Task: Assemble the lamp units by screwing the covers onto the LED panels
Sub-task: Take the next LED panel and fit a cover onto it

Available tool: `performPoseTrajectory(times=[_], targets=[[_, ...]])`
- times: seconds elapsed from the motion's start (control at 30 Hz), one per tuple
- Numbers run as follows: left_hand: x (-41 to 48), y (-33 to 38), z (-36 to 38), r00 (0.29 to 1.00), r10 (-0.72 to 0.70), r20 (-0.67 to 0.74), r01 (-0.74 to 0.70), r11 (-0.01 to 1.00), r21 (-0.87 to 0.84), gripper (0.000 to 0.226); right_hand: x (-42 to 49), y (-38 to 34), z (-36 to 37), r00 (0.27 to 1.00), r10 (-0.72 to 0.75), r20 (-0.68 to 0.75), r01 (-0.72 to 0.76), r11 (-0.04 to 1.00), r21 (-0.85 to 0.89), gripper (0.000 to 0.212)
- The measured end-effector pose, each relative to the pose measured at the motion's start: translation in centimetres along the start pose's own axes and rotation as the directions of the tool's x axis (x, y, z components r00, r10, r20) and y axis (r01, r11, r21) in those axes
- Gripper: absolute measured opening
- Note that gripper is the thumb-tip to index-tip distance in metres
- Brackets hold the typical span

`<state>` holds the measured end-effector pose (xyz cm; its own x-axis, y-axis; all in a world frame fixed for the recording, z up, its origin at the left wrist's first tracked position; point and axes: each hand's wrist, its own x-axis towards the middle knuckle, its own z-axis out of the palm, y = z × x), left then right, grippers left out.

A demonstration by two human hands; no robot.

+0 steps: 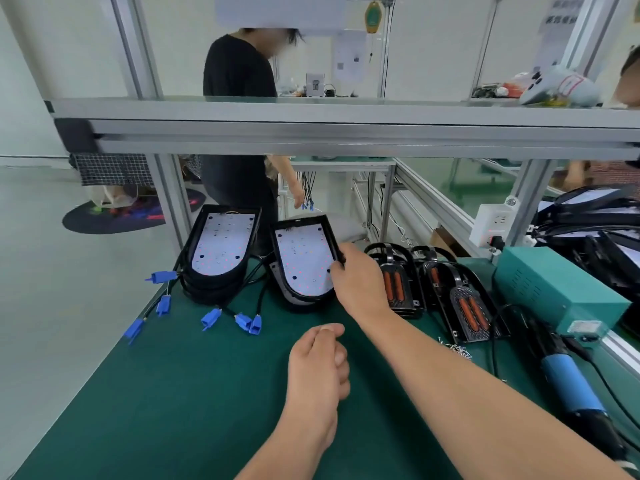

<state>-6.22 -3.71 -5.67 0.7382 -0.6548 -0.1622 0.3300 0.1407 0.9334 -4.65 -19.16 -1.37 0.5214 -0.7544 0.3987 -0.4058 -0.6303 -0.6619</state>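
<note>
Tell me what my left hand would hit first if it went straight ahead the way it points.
The left hand would probably meet the rounded near end of the LED panel the right hand grips; depth is unclear.

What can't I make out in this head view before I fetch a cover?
- Head view, left hand: curled fingers hide whether it holds anything.
- Head view, grip of the right hand on the LED panel: fingertips hidden behind the panel's rim.
- Head view, screws beside the covers: too small and blurred to count.
- Head view, screwdriver: lower end cut off by the frame's bottom-right corner.
</note>
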Motion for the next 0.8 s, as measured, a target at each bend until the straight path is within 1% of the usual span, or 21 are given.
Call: performPoseTrajectory(times=[0.07,0.13,0.2,0.27,0.3,0.33,0.37,0.4,0.5,0.53,0.6,0.63,0.67,0.73,0.8], targets=[[0.1,0.1,-0.1,1.0,0.007,-0.007,-0.007,1.0,-0.013,0.019,-0.6,0.1,-0.2,0.999,0.027,-0.043,-0.023,0.997,0.072,0.012],[0.2,0.3,-0.3,0.999,0.03,0.011,-0.029,0.999,-0.041,0.026,-1.3,0.1,-0.6,0.995,0.086,-0.047,-0.075,0.975,0.207,0.025],[0.3,0.7,-0.5,0.996,0.077,0.033,-0.075,0.995,-0.064,0.035,-2.3,0.1,-1.2,0.989,0.15,-0.016,-0.13,0.901,0.414,0.026],[0.3,1.2,-0.7,0.992,0.112,0.05,-0.109,0.992,-0.063,0.032,-3.6,0.3,-1.9,0.982,0.187,0.032,-0.172,0.81,0.561,0.027],[0.2,1.5,-0.8,0.991,0.124,0.054,-0.121,0.991,-0.049,0.031,-4.3,0.4,-2.3,0.981,0.187,0.058,-0.184,0.777,0.602,0.028],[0.2,1.7,-0.9,0.987,0.146,0.06,-0.145,0.989,-0.013,0.036,-5.1,0.4,-2.8,0.98,0.176,0.087,-0.192,0.755,0.627,0.029],[0.2,1.7,-1.0,0.982,0.178,0.07,-0.181,0.983,0.03,0.041,-5.8,0.6,-3.2,0.98,0.16,0.116,-0.197,0.745,0.637,0.03],[0.0,1.7,-1.0,0.973,0.217,0.081,-0.222,0.973,0.061,0.04,-6.4,0.8,-3.6,0.98,0.145,0.138,-0.2,0.741,0.641,0.029],[-0.6,1.5,-0.8,0.931,0.347,0.114,-0.359,0.927,0.107,0.03,-7.3,1.3,-5.0,0.974,0.102,0.202,-0.212,0.724,0.656,0.022],[-0.9,1.6,-0.8,0.92,0.377,0.107,-0.388,0.914,0.121,0.027,-7.1,1.4,-5.6,0.964,0.103,0.246,-0.248,0.683,0.687,0.026],[-1.5,2.0,-0.8,0.903,0.414,0.114,-0.426,0.897,0.117,0.02,-6.1,1.8,-6.7,0.93,0.147,0.336,-0.361,0.519,0.775,0.051],[-1.8,2.1,-0.9,0.898,0.418,0.14,-0.434,0.894,0.112,0.023,-5.5,2.1,-7.3,0.918,0.195,0.347,-0.398,0.437,0.807,0.064],[-1.9,2.2,-0.9,0.896,0.408,0.176,-0.429,0.896,0.111,0.028,-4.8,2.3,-7.9,0.903,0.253,0.348,-0.422,0.364,0.83,0.07],[-2.2,2.4,-1.1,0.884,0.382,0.269,-0.423,0.898,0.117,0.032,-3.3,2.7,-9.0,0.878,0.312,0.364,-0.445,0.246,0.861,0.068],[-2.3,2.5,-1.1,0.865,0.345,0.364,-0.406,0.907,0.107,0.029,-2.7,3.2,-9.4,0.874,0.265,0.407,-0.465,0.213,0.86,0.056]])
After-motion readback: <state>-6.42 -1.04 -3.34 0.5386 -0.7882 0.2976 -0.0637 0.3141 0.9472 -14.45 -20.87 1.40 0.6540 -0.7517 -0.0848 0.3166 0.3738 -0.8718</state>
